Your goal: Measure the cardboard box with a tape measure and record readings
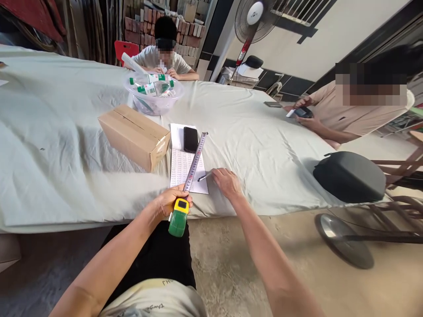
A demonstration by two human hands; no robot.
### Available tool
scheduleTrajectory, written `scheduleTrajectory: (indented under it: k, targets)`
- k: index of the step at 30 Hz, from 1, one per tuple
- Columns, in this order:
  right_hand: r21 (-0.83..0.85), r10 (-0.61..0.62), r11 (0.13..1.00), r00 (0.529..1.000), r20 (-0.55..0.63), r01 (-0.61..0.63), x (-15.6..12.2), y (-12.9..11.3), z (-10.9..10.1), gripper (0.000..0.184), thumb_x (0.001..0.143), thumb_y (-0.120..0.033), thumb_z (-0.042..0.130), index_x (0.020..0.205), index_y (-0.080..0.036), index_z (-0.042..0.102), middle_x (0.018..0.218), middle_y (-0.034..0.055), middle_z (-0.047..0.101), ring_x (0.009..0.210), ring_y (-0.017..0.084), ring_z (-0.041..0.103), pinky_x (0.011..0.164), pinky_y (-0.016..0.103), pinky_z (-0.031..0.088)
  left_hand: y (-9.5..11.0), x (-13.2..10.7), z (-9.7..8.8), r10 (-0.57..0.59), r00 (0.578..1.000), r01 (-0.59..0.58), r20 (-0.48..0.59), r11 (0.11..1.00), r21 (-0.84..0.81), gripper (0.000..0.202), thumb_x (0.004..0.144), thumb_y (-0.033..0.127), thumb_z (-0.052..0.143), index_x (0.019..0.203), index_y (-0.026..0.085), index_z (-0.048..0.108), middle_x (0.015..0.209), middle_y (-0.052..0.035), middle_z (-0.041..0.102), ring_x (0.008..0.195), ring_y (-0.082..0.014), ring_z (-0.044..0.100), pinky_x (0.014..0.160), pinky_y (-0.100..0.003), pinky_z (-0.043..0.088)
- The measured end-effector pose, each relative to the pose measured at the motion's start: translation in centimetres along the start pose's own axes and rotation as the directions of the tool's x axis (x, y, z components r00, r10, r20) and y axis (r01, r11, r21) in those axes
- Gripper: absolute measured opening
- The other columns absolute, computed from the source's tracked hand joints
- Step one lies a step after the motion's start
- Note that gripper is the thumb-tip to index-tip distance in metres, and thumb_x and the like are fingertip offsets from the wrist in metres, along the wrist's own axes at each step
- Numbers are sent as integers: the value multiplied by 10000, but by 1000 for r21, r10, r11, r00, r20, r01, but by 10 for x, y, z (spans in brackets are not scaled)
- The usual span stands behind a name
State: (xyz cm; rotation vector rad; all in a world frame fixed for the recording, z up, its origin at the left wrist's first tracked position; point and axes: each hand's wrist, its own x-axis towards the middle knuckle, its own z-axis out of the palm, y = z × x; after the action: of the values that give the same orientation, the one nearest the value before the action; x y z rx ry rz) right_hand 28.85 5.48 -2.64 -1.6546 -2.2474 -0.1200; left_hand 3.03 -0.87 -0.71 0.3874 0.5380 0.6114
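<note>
A green and yellow tape measure (pixel 178 220) has its blade pulled out, running up and slightly right across a printed sheet of paper (pixel 177 169). My left hand (pixel 170 200) is closed around the blade close to the case. In my right hand (pixel 227 181), resting on the cloth at the sheet's right side, is a pen (pixel 205 176) with its tip over the paper. A black phone (pixel 190 139) lies on the upper part of the paper, beside the blade. Left of the sheet sits a closed cardboard box (pixel 134 137).
A cloth-covered table (pixel 79 189) spans the view. A clear basin (pixel 155 103) with plastic bottles stands behind the box. One person (pixel 185 66) sits at the far side, another (pixel 343 105) at right holding a device. A dark rounded object (pixel 350 176) lies at the right edge.
</note>
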Motion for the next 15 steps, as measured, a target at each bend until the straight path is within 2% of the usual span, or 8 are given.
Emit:
scheduleTrajectory:
  k: [3,5,6,7,8,10,13,15]
  targets:
    - [50,111,993,983,-147,-105,-11,-5,-4,215,913,-218,394,1013,-197,582,898,93,644,828,227,595,726,332,426,-1,-5,-5,-21,999,23,44,999,-33,267,736,157,672,912,202,476,621,17,572,543,-146,577,538,-271,481]
    - [209,226,962,941,-254,-175,-12,-19,-6,197,916,-232,367,1024,-199,528,891,78,627,802,209,602,705,326,447,0,-9,-6,-37,997,40,70,998,-48,254,735,151,677,908,194,495,650,8,580,545,-139,572,537,-266,474]
    - [366,307,910,907,-287,-192,-12,-28,-6,150,906,-253,398,992,-210,513,857,55,617,766,194,603,685,316,454,2,-11,-6,-42,996,47,80,997,-55,243,737,146,673,908,190,506,665,5,582,547,-135,570,536,-262,469]
    - [537,382,823,881,-280,-186,-10,-38,-6,97,885,-277,450,944,-221,504,819,28,603,731,181,600,665,306,458,3,-13,-6,-47,995,53,87,997,-63,233,738,140,668,912,186,519,678,4,582,547,-129,566,534,-257,464]
    - [667,423,726,874,-240,-168,-8,-48,-7,79,860,-292,496,906,-228,496,779,5,588,708,172,597,653,300,459,4,-14,-5,-51,995,58,90,996,-70,227,741,133,661,921,181,532,691,2,581,545,-122,562,532,-252,457]
    - [786,468,595,866,-173,-165,-4,-64,-6,133,813,-320,580,840,-229,488,733,-22,560,660,152,567,636,292,451,6,-17,-4,-58,995,65,87,994,-84,222,750,124,646,947,173,555,717,-2,583,538,-109,552,529,-243,445]
    - [813,463,554,878,-121,-180,-1,-78,-1,167,812,-343,592,790,-227,474,645,-48,531,568,131,522,598,286,442,7,-21,-1,-61,996,68,68,993,-101,211,760,117,630,961,158,579,738,-10,585,525,-96,537,522,-236,432]
    - [817,437,546,895,-89,-186,-2,-80,3,128,846,-342,540,825,-221,505,618,-44,562,569,144,557,620,302,468,7,-22,0,-59,997,65,55,992,-111,196,764,119,623,955,145,591,747,-18,588,522,-91,528,519,-235,429]
